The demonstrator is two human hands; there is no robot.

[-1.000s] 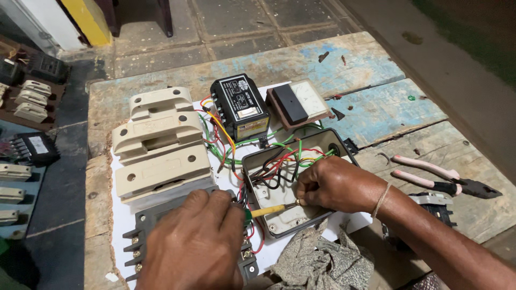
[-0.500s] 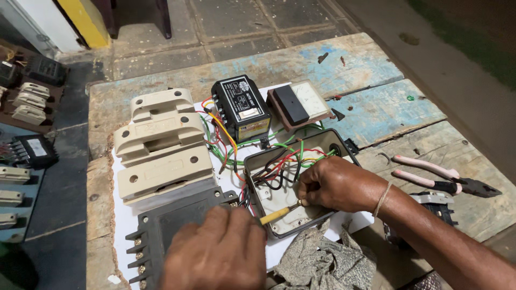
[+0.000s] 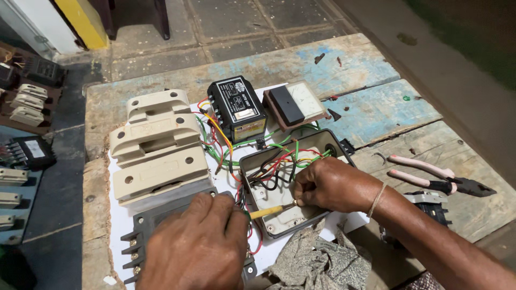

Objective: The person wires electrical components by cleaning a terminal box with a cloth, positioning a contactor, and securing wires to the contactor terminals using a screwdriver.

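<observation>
The weathered wooden workbench with flaking blue paint (image 3: 376, 107) carried everything. Near its left edge sat the big cream ceramic fuse block (image 3: 156, 150), and the open grey plastic box full of coloured wires (image 3: 279, 209) lay towards the front edge. My left hand (image 3: 199, 244) lay knuckles up over the dark grey terminal unit (image 3: 145, 231) at the front, fingers curled around what looked like the yellow-handled screwdriver (image 3: 269, 211), which pointed into the box. My right hand (image 3: 333, 185) reached in from the right, wrist bent, fingertips pinched at the screwdriver's tip inside the box. Pink-handled pliers (image 3: 430, 174) lay near the right edge.
</observation>
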